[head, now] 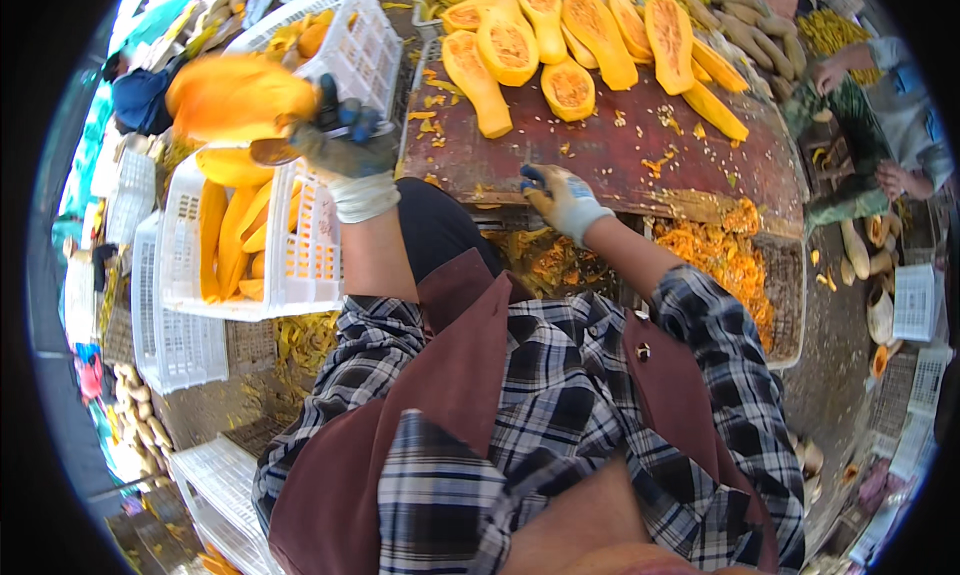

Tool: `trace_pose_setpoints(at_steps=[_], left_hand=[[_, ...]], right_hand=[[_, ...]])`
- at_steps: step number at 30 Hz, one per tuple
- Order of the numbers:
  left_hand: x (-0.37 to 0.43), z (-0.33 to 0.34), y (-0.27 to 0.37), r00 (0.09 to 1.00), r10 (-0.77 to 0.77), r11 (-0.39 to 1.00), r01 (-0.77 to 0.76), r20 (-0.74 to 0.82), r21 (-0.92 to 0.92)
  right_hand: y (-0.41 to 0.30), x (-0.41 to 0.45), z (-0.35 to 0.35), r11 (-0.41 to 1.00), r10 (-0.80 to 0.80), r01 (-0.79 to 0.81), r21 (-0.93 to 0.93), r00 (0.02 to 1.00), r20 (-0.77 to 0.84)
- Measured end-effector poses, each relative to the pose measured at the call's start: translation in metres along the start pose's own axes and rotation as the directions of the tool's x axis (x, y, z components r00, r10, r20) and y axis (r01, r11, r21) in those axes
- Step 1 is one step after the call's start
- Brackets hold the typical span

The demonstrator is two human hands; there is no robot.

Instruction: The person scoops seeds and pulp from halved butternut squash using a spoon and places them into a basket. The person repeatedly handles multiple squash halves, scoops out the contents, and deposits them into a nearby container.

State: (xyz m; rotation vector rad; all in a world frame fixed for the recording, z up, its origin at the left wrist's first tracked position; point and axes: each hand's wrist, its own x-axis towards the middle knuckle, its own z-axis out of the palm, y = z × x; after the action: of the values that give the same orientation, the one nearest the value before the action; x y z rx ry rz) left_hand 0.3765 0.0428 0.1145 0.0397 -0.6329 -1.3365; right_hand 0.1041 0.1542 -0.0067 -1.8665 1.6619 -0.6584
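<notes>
My left hand (pixel 345 136), in a dirty work glove with blue fingertips, is closed on a metal scoop (pixel 274 152). A peeled orange squash half (pixel 240 98), blurred, is at its fingers above a white plastic crate (pixel 306 237); whether the fingers grip it I cannot tell. Peeled squash pieces (pixel 232 230) lie in that crate. My right hand (pixel 562 200), gloved, holds nothing, its fingers loosely apart over the near edge of a dark red board (pixel 525 155). Cut squash halves (pixel 510 42) rest on the board's far side, several with seedy pulp showing.
Another white crate (pixel 375 42) with squash stands beyond the left hand. Below the board's right side, a crate (pixel 784 290) holds orange pulp (pixel 712 260). A person (pixel 900 102) sits at the right, near unpeeled squash (pixel 750 27). Another person (pixel 142 94) is at the far left.
</notes>
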Motion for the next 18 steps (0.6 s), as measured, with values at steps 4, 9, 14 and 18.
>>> trace_pose_setpoints(at_steps=[4, 9, 14, 18], left_hand=[[-0.003, -0.003, -0.041, 0.952, -0.281, 0.940, 0.299, -0.124, 0.164], [-0.036, -0.009, -0.109, 0.717, -0.495, 0.598, 0.691, -0.491, 0.406], [-0.051, -0.026, -0.111, 0.650, -0.602, 0.548, 0.759, -0.463, 0.351], [-0.048, -0.033, -0.113, 0.686, -0.638, 0.620, 0.727, -0.352, 0.293]], right_hand=[[0.012, 0.039, 0.020, 0.899, 0.017, 0.021, -0.437, 0.997, 0.082], [0.113, 0.041, 0.003, 0.812, 0.083, -0.131, -0.569, 0.990, -0.111], [0.224, -0.078, -0.071, 0.635, 0.330, -0.626, -0.453, 0.750, -0.574], [0.231, -0.112, -0.119, 0.316, 0.570, -0.887, -0.336, 0.461, -0.680]])
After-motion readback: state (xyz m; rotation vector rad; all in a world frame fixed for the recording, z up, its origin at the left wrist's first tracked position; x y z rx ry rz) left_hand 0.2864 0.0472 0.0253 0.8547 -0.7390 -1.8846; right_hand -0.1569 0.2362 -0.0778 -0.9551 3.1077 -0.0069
